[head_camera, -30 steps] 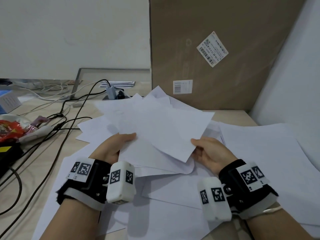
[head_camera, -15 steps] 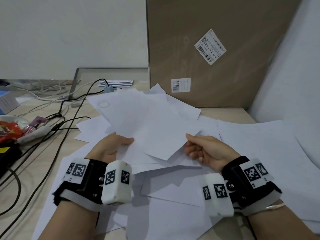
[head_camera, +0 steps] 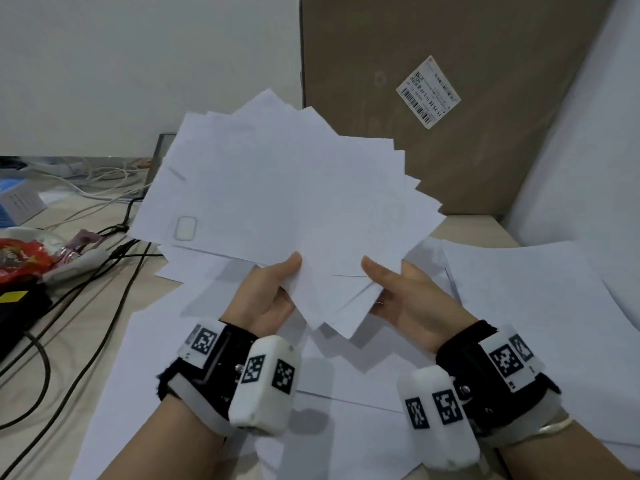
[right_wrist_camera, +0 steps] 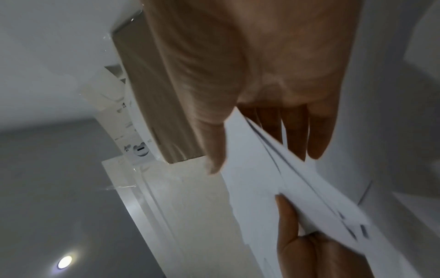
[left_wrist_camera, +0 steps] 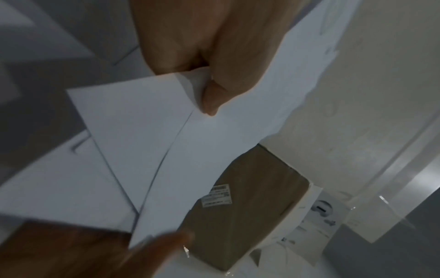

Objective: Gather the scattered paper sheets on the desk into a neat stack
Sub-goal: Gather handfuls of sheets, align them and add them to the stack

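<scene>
Held sheets: a fan of white sheets (head_camera: 287, 209) stood raised off the counter (head_camera: 52, 358), tilted up toward the head camera, the corners splayed out at many angles.
Pinch point: all the sheets met at the lower edge, just between the two hands; from there the fan spread up and away, so the long axis ran from the hands toward the cardboard box (head_camera: 467, 98).
Left hand: the left hand (head_camera: 263, 299) gripped the lower left of the fan, thumb on the near face, fingers hidden behind.
Right hand: the right hand (head_camera: 412, 299) gripped the lower right corner, thumb in front; the right wrist view showed the fingers (right_wrist_camera: 295, 135) lying straight along the back of the paper.
Nearer hand: neither; both were at the same edge, close together, about equally placed.
Loose sheets: more loose sheets (head_camera: 519, 306) lay flat on the counter, beneath and to the right of the hands, overlapping and not squared.
Judged next need: the fan probably had to be turned upright and tapped on its lower edge to close the splay.
Surroundings: black cables (head_camera: 114, 271) and a red wrapper (head_camera: 20, 258) lay to the left, apart from the paper.
</scene>
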The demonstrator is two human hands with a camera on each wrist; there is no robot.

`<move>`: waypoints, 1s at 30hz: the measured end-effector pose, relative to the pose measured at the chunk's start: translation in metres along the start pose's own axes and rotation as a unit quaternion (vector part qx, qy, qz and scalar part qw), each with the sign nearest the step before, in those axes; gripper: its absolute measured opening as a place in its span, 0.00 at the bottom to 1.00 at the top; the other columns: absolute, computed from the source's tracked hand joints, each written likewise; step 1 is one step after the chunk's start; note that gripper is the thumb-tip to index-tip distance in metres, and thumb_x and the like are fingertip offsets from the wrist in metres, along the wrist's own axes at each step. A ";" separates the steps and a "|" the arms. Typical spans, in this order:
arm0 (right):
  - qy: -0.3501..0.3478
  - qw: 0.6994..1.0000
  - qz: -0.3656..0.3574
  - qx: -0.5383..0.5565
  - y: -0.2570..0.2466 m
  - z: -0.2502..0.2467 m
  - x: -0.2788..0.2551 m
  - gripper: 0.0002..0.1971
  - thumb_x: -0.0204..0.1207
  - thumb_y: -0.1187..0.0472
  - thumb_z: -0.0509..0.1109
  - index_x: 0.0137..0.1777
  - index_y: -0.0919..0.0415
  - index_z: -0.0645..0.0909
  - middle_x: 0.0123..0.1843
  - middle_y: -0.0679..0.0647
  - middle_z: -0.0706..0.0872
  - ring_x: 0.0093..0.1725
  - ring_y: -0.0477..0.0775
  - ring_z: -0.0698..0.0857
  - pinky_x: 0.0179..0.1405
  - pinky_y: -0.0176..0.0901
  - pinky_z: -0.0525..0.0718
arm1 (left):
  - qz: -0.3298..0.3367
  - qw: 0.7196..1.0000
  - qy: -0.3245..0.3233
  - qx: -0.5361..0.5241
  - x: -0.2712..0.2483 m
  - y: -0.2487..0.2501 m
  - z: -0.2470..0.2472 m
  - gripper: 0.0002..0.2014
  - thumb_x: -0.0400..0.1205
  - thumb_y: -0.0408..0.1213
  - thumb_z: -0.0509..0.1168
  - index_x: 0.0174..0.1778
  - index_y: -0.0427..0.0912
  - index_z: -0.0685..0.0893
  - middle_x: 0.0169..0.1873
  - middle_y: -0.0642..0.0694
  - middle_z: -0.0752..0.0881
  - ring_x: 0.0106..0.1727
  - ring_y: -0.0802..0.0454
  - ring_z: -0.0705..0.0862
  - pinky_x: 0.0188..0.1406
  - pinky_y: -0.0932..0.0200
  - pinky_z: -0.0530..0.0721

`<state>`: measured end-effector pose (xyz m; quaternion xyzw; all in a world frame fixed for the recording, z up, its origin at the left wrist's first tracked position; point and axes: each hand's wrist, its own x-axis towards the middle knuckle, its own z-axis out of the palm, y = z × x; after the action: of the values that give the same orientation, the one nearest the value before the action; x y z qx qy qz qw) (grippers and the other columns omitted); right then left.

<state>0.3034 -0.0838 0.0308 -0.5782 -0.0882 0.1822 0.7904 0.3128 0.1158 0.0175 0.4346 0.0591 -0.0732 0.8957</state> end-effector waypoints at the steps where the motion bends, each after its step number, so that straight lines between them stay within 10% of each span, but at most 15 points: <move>1: 0.024 1.000 -0.004 0.010 0.002 -0.001 0.002 0.22 0.74 0.57 0.69 0.69 0.59 0.78 0.63 0.54 0.88 0.63 0.55 0.86 0.63 0.52 0.84 | -0.003 1.000 -0.011 0.007 0.000 -0.003 0.002 0.18 0.85 0.29 0.59 0.71 0.33 0.77 0.65 0.37 0.84 0.66 0.41 0.83 0.65 0.45 0.81; 11: 0.211 0.973 -0.082 0.039 -0.005 -0.038 0.014 0.16 0.78 0.72 0.67 0.65 0.62 0.80 0.57 0.56 0.89 0.56 0.55 0.88 0.58 0.51 0.85 | 0.038 0.998 0.041 0.012 0.008 0.017 -0.016 0.04 0.79 0.30 0.65 0.47 0.40 0.83 0.48 0.44 0.87 0.53 0.50 0.85 0.68 0.54 0.78; 15: 0.220 0.970 -0.104 0.008 -0.016 -0.055 0.011 0.14 0.77 0.72 0.68 0.60 0.58 0.83 0.52 0.51 0.91 0.54 0.53 0.89 0.55 0.46 0.87 | 0.063 0.997 0.027 -0.020 0.005 0.050 -0.052 0.36 0.69 0.37 0.78 0.74 0.39 0.75 0.71 0.39 0.80 0.71 0.41 0.79 0.67 0.44 0.80; 18: 0.227 0.966 -0.121 -0.009 -0.022 -0.065 0.007 0.18 0.76 0.71 0.70 0.65 0.60 0.81 0.57 0.53 0.89 0.59 0.55 0.87 0.57 0.48 0.87 | 0.064 0.988 0.008 0.141 -0.001 0.066 -0.065 0.26 0.79 0.45 0.68 0.75 0.52 0.74 0.69 0.45 0.82 0.68 0.41 0.81 0.66 0.36 0.77; 24: 0.204 0.966 -0.148 -0.054 -0.024 -0.071 0.004 0.44 0.41 0.44 0.86 0.63 0.56 0.82 0.56 0.50 0.91 0.55 0.51 0.90 0.52 0.44 0.89 | 0.153 0.974 0.036 0.165 0.001 0.065 -0.062 0.15 0.80 0.31 0.64 0.63 0.41 0.83 0.55 0.43 0.89 0.47 0.50 0.90 0.43 0.59 0.89; 28: 0.209 0.964 -0.147 -0.073 -0.027 -0.062 0.002 0.11 0.70 0.59 0.77 0.51 0.54 0.82 0.46 0.48 0.92 0.51 0.52 0.90 0.52 0.46 0.87 | 0.202 0.965 0.011 0.164 -0.003 0.068 -0.052 0.17 0.82 0.29 0.61 0.68 0.35 0.79 0.62 0.39 0.86 0.60 0.45 0.87 0.54 0.54 0.87; 30: 0.192 0.968 -0.135 -0.083 -0.028 -0.063 0.001 0.18 0.66 0.56 0.80 0.54 0.58 0.81 0.50 0.53 0.91 0.53 0.55 0.90 0.56 0.52 0.87 | 0.206 0.964 0.006 0.167 -0.007 0.070 -0.053 0.18 0.82 0.30 0.60 0.69 0.36 0.79 0.64 0.38 0.85 0.62 0.43 0.85 0.57 0.52 0.87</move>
<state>0.3311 -0.1460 0.0371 -0.6490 -0.0270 -0.0486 0.7588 0.3165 0.2006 0.0399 0.5813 -0.0393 0.1062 0.8058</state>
